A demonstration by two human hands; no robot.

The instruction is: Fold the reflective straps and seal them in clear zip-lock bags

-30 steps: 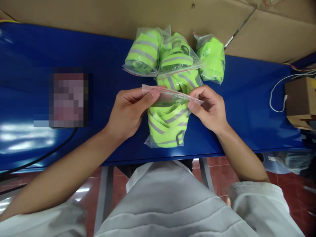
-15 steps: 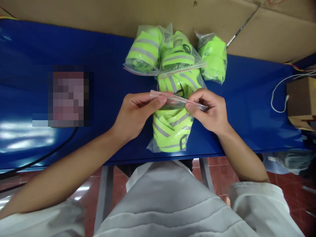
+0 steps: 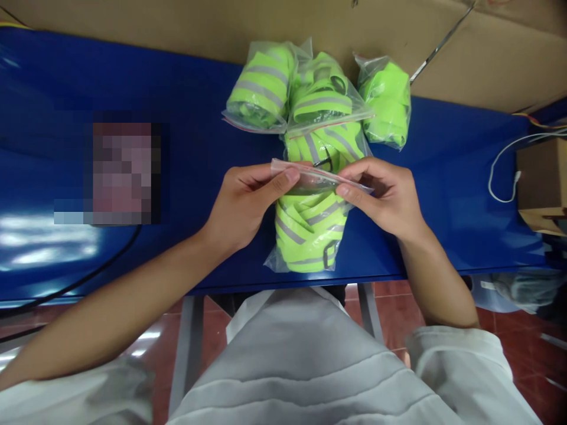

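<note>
A clear zip bag (image 3: 310,230) stuffed with a neon green strap with grey reflective stripes lies on the blue table (image 3: 177,147) near its front edge. My left hand (image 3: 245,198) pinches the bag's red-lined top strip at its left end. My right hand (image 3: 385,195) pinches the same strip at its right end. Both hands are closed on the bag's mouth. Behind it lie several more filled bags: one at the back left (image 3: 261,88), one in the middle (image 3: 321,97), one at the back right (image 3: 387,103).
Brown cardboard (image 3: 177,29) lines the table's far edge. A small cardboard box (image 3: 543,183) and a white cable (image 3: 500,171) sit at the right. A black cable (image 3: 88,271) crosses the left front. A blurred patch (image 3: 121,171) lies at the left. Red floor tiles show below.
The bag and both hands have shifted slightly to the right and toward the front edge. My fingers have slid a little closer together along the top strip.
</note>
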